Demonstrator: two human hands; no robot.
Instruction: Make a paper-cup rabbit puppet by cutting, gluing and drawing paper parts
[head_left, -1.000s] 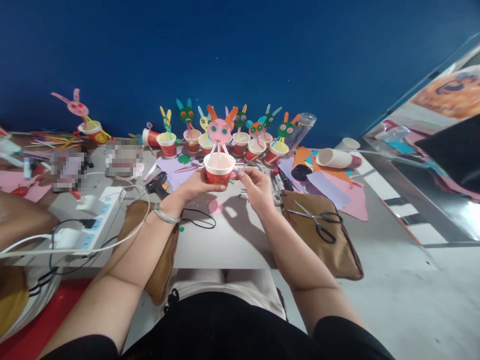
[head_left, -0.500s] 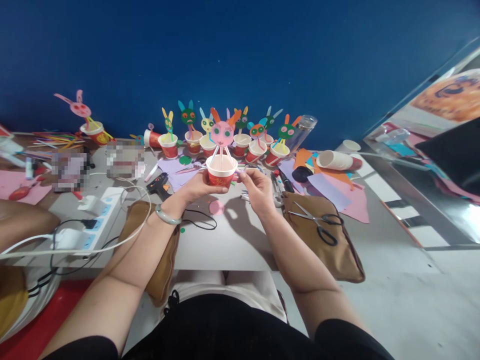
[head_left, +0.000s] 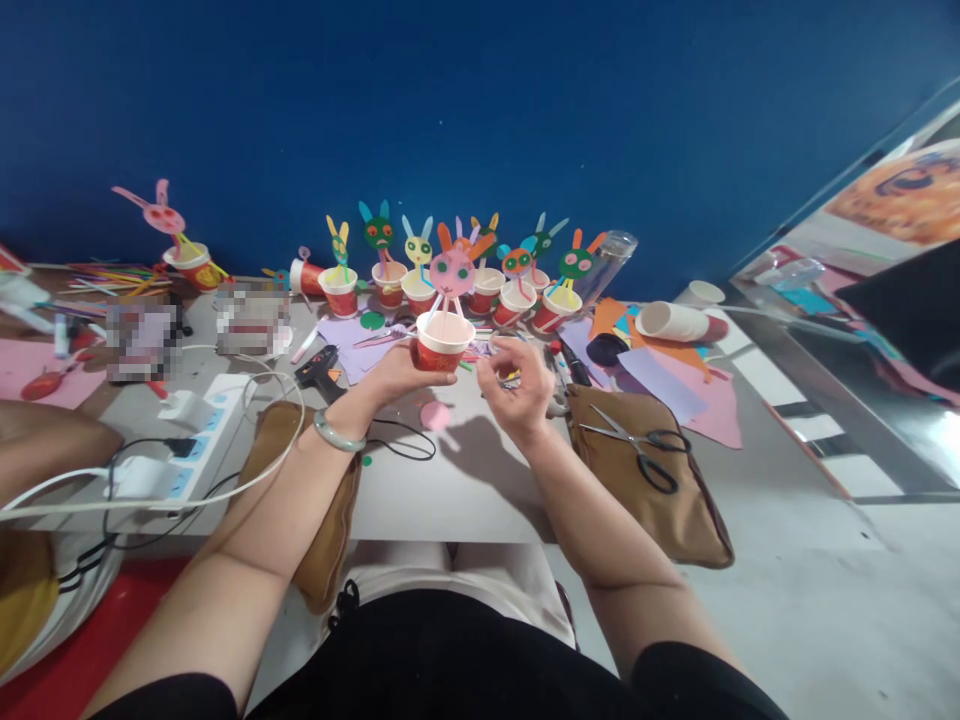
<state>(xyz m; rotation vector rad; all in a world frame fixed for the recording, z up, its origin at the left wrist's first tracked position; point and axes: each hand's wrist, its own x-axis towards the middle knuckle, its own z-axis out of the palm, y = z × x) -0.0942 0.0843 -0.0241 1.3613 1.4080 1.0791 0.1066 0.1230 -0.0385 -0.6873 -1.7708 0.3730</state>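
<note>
My left hand [head_left: 409, 378] grips a red and white paper cup [head_left: 442, 357] from its left side and holds it above the table. Straw legs rise out of this cup to a round pink paper rabbit head [head_left: 452, 273] with green eyes, a drawn mouth and orange ears. Just right of the cup, apart from it, is my right hand [head_left: 521, 385], its fingers bent and spread with nothing visible in them. Several similar paper cups with paper animal heads stand behind, among them one with a green head [head_left: 576, 264] and orange ears.
Scissors [head_left: 637, 445] lie on a brown pouch [head_left: 637, 500] at the right. A hot glue gun [head_left: 319, 370], a power strip [head_left: 199, 445] with loose cables, paper sheets [head_left: 660, 380] and stacked cups [head_left: 679, 323] are spread about. Another person's arm [head_left: 52, 440] shows at left.
My right hand has come away from the cup's right side, and its fingers have spread. The cup stays in my left hand, with its rabbit head slightly further right and lower.
</note>
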